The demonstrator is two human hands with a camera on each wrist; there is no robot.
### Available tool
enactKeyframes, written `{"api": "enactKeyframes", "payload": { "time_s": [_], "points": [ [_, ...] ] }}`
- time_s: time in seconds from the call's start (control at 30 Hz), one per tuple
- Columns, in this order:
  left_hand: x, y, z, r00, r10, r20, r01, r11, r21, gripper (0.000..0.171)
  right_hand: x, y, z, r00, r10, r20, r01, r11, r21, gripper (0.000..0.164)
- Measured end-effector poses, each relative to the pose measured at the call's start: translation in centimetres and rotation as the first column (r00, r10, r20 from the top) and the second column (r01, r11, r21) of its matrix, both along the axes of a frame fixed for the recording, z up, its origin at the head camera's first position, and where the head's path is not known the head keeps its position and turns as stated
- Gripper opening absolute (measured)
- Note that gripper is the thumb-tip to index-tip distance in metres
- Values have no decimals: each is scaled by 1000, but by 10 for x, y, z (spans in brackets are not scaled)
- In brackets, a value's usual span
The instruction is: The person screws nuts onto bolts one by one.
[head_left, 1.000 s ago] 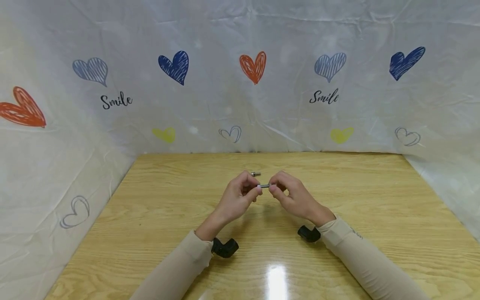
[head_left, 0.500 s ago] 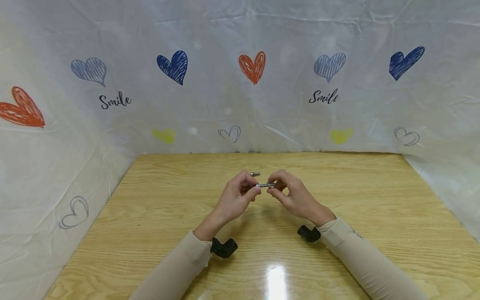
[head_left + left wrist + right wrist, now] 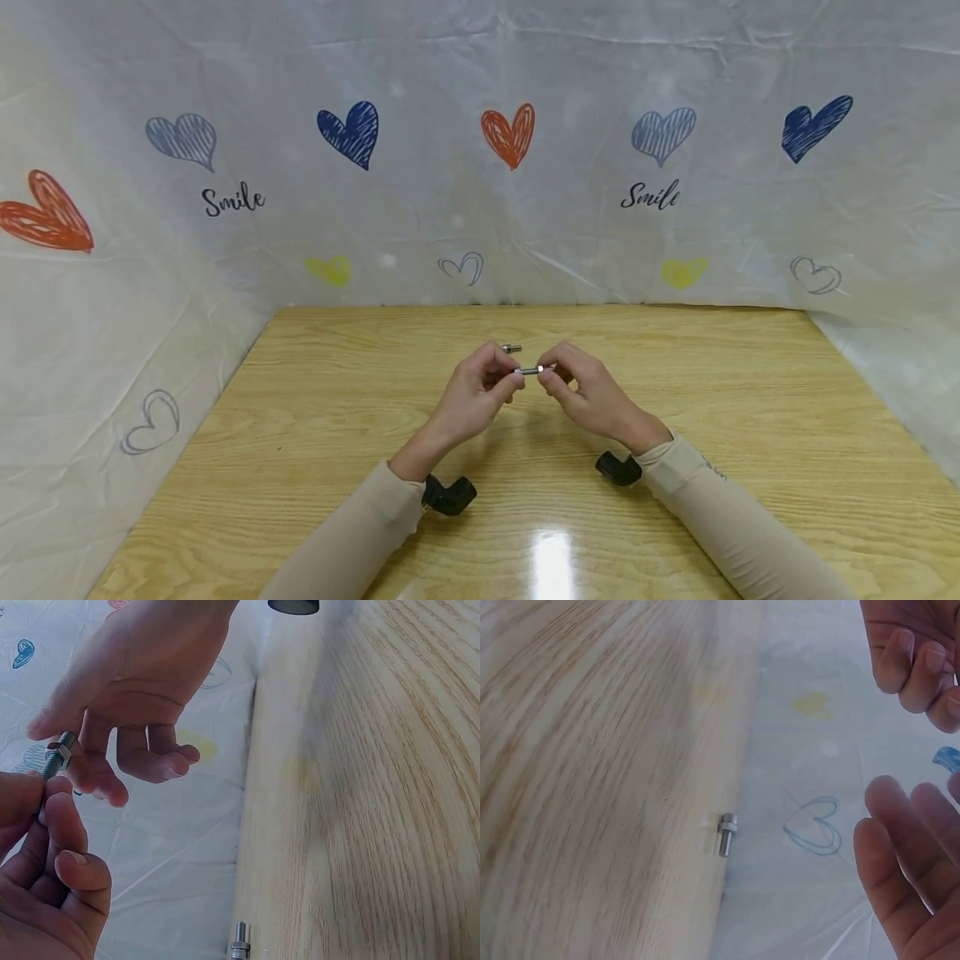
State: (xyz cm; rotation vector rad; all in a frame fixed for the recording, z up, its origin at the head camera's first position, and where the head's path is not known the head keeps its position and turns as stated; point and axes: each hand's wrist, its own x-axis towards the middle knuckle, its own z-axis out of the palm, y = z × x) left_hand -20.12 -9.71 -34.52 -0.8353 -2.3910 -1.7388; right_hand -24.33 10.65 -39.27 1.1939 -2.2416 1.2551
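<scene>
Above the middle of the table, my left hand (image 3: pixel 476 392) pinches one end of a threaded metal bolt (image 3: pixel 49 768) between thumb and fingertips. A hex nut (image 3: pixel 60 754) sits on the bolt near its other end. My right hand (image 3: pixel 592 396) has its thumb and index finger at this nut, its remaining fingers loosely bent. The bolt lies nearly level between both hands in the head view. In the right wrist view the fingers of my right hand (image 3: pixel 907 877) show at the lower right, while the bolt is out of sight.
A second bolt with a nut (image 3: pixel 512 348) lies on the wooden table (image 3: pixel 337 375) just beyond my hands. White cloth (image 3: pixel 450 217) printed with hearts rises behind the table and at its sides. A black wrist device (image 3: pixel 450 497) hangs by each cuff.
My right fingers loosened from the bolt half a second ago, showing the nut, and are now back close around it. My left hand keeps its hold in the same place.
</scene>
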Motion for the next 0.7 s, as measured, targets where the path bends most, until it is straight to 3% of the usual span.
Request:
{"api": "enactKeyframes", "payload": {
  "time_s": [0.13, 0.23, 0.4, 0.7],
  "points": [
    [0, 0, 0, 1000, 11, -4, -11, 1000, -4, 3, 4, 1, 1, 998, -21, 57, 20, 1000, 5, 27],
    [0, 0, -1, 1000, 12, -6, -12, 1000, -3, 4, 3, 2, 0, 999, -1, 46, 2, 1000, -6, 33],
    [-2, -1, -2, 1000, 3, 2, -3, 1000, 13, 4, 3, 2, 3, 999, 36, -21, -37, 999, -20, 30],
    [-2, 0, -2, 1000, -3, -4, 3, 1000, 17, 4, -1, 3, 0, 998, 46, -41, -46, 999, -8, 17]
  ]
}}
